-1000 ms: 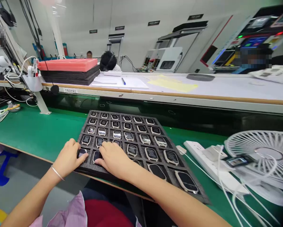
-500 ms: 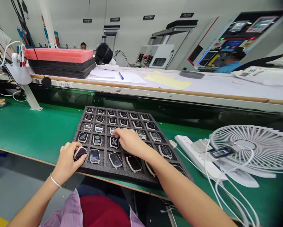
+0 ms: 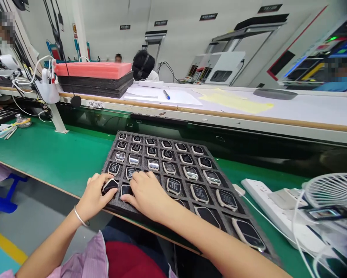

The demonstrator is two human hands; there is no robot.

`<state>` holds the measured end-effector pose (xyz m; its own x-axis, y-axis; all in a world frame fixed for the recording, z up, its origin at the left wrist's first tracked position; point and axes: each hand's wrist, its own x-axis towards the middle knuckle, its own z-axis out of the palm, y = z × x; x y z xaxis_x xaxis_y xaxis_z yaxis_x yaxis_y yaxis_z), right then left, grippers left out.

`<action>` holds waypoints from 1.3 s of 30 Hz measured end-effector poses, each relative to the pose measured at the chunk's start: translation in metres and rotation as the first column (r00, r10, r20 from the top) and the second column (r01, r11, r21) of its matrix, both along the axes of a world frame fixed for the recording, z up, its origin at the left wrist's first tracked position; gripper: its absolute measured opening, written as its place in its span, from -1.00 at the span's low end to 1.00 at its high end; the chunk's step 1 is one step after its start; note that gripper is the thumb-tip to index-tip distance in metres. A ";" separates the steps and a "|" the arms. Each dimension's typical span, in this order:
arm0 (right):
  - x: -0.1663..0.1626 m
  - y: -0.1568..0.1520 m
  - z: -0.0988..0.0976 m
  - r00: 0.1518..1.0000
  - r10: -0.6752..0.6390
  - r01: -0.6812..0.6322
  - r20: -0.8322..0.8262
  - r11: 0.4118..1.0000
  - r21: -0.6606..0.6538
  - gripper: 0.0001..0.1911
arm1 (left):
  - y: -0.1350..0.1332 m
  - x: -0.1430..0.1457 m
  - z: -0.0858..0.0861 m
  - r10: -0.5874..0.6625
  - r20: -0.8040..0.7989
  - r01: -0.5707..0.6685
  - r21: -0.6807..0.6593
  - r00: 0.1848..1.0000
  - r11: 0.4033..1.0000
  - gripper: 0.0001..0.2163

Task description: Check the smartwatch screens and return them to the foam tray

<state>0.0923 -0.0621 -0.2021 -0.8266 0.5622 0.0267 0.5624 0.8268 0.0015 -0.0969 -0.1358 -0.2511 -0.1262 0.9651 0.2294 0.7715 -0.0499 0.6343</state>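
Green table (image 3: 46,162) under a dark foam tray (image 3: 173,148): rows of square cells, each visible cell seating one watch case (image 3: 199,193), screen up. At the tray's near edge, left hand (image 3: 94,197) curled, fingers and thumb pinching a tilted dark watch (image 3: 110,185). Right hand (image 3: 147,195) just beside it, fingers loosely spread, thumb on the next watch (image 3: 126,190), seated in its cell.
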 end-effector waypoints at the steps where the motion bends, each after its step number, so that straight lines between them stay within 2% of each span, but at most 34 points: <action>1: -0.003 -0.002 -0.002 1.000 -0.004 0.004 -0.013 1.000 0.019 -0.54 | -0.001 -0.001 0.001 0.005 0.035 -0.004 -0.002 0.999 1.000 -0.77; 4: -0.007 -0.005 -0.009 0.989 -0.072 0.069 -0.128 0.997 -0.026 -0.59 | -0.001 -0.001 0.010 0.039 0.180 -0.043 0.022 0.983 0.999 -0.81; 7: -0.004 -0.008 -0.009 0.971 -0.095 0.054 -0.220 0.981 -0.185 -0.79 | 0.006 0.004 0.027 0.008 0.401 -0.045 0.083 0.916 0.996 -0.82; 10: 0.009 -0.001 -0.002 0.949 -0.078 -0.020 -0.307 0.952 -0.305 -0.92 | 0.026 0.016 0.050 -0.075 0.677 0.049 0.058 0.732 0.997 -0.73; 12: 0.024 0.015 0.006 0.890 -0.170 -0.031 -0.422 0.903 -0.428 -0.93 | 0.046 0.026 0.064 -0.100 0.793 0.100 0.050 0.601 0.994 -0.68; 13: 0.032 0.027 0.010 0.834 -0.237 -0.062 -0.499 0.858 -0.511 -0.91 | 0.057 0.031 0.071 -0.113 0.832 0.119 0.057 0.543 0.991 -0.66; 14: 0.041 0.039 0.014 0.764 -0.322 -0.113 -0.559 0.786 -0.608 -0.86 | 0.069 0.038 0.077 -0.122 0.860 0.141 0.059 0.495 0.988 -0.65; 16: 0.056 0.065 0.018 0.620 -0.528 -0.211 -0.580 0.599 -0.772 -0.70 | 0.093 0.053 0.087 -0.136 0.903 0.234 0.041 0.407 0.971 -0.67; 18: 0.069 0.086 0.018 0.454 -0.725 -0.293 -0.518 0.428 -0.855 -0.56 | 0.114 0.070 0.093 -0.141 0.916 0.291 0.028 0.375 0.956 -0.69; 19: 0.073 0.094 0.016 0.386 -0.788 -0.340 -0.480 0.362 -0.868 -0.52 | 0.123 0.078 0.094 -0.137 0.914 0.293 0.021 0.382 0.956 -0.70; 21: 0.079 0.102 0.010 0.298 -0.855 -0.407 -0.424 0.288 -0.867 -0.46 | 0.135 0.093 0.093 -0.118 0.882 0.263 -0.006 0.456 0.965 -0.77; 23: 0.083 0.103 0.002 0.263 -0.878 -0.434 -0.401 0.263 -0.862 -0.46 | 0.142 0.104 0.087 -0.104 0.852 0.218 -0.013 0.513 0.976 -0.81; 26: 0.085 0.097 -0.007 0.277 -0.883 -0.441 -0.379 0.234 -0.867 -0.46 | 0.144 0.109 0.072 -0.074 0.804 0.139 -0.011 0.591 0.990 -0.77; 29: 0.086 0.091 -0.010 0.302 -0.868 -0.438 -0.395 0.242 -0.866 -0.40 | 0.143 0.105 0.060 -0.058 0.737 0.098 -0.011 0.674 0.995 -0.72; 34: 0.086 0.084 -0.008 0.323 -0.792 -0.493 -0.518 0.326 -0.807 -0.44 | 0.138 0.100 0.053 -0.133 0.627 0.142 0.035 0.768 0.989 -0.68; 36: 0.085 0.083 -0.008 0.320 -0.780 -0.550 -0.537 0.309 -0.776 -0.46 | 0.137 0.099 0.053 -0.188 0.519 0.156 0.104 0.834 0.982 -0.65; 39: 0.085 0.083 -0.009 0.314 -0.785 -0.617 -0.535 0.260 -0.743 -0.45 | 0.136 0.098 0.053 -0.214 0.438 0.165 0.149 0.873 0.975 -0.62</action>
